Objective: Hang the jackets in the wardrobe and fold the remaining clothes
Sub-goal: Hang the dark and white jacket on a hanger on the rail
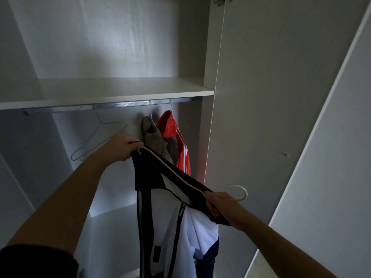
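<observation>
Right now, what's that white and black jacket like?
The jacket is smooth white fabric with a black collar, black stripes, a front zip and a navy patch low down. It hangs tilted on a pale hanger, below the rail, not hooked yet. The left hand grips the hanger's far end, the right hand its near end by the hook.

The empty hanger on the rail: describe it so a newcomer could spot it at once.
Inside the wardrobe, find the metal rail under the white shelf. Left of the olive jacket and the red jacket hangs a thin grey wire hanger, tilted. It alone on the rail carries no garment.
</observation>
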The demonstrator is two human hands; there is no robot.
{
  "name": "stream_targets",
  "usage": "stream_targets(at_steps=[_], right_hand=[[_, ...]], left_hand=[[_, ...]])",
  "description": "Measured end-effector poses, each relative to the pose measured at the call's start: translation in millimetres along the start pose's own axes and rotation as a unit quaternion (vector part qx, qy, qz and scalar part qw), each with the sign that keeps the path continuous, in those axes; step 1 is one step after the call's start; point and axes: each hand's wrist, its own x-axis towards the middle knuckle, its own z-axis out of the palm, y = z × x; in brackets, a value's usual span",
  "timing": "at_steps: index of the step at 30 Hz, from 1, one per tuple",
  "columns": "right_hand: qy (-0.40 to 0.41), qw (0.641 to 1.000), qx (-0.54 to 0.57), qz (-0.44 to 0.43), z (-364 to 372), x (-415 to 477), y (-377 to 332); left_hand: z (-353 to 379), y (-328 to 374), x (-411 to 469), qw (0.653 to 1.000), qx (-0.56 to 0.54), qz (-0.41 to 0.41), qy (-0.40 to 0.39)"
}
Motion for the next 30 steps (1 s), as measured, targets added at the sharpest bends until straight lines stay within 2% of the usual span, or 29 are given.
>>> stream_targets(at_steps=[1, 3, 6, 9, 13, 18, 22, 26, 28, 30], right_hand=[[0.006, 1.000, -0.002, 0.010, 0, 0, 2], [0.023, 0.999, -0.016, 0.035, 0, 0, 5], [0.052, 0.996, -0.040, 0.062, 2, -1, 3], [0.078, 0.993, -0.072, 0.055, 1, -2, -7], [0.099, 0.989, -0.100, 0.035, -5, -7, -24], [0.099, 0.988, -0.118, -0.004, -5, -18, -36], [0.137, 0.977, -0.145, -0.073, -8, -25, -42], [0.102, 0.970, -0.195, -0.104, -9, -37, -46], [0.107, 0.960, -0.231, -0.117, 2, -31, -47], [0.088, 0.944, -0.297, -0.114, 22, -18, -47]], left_hand=[[0, -2, 1, 1.000, -0.021, -0.014, -0.017], [4, -2, 5, 0.999, 0.007, -0.008, -0.049], [17, 1, 10, 0.984, 0.161, 0.074, -0.032], [27, 4, 13, 0.963, 0.233, 0.137, 0.011], [36, 8, 12, 0.922, 0.338, 0.187, 0.018], [43, 20, 15, 0.885, 0.430, 0.176, -0.013], [48, 33, 12, 0.874, 0.442, 0.203, -0.016], [45, 47, 3, 0.866, 0.459, 0.198, -0.030], [65, 64, -9, 0.875, 0.385, 0.292, -0.015], [97, 88, -19, 0.877, 0.303, 0.370, -0.042]])
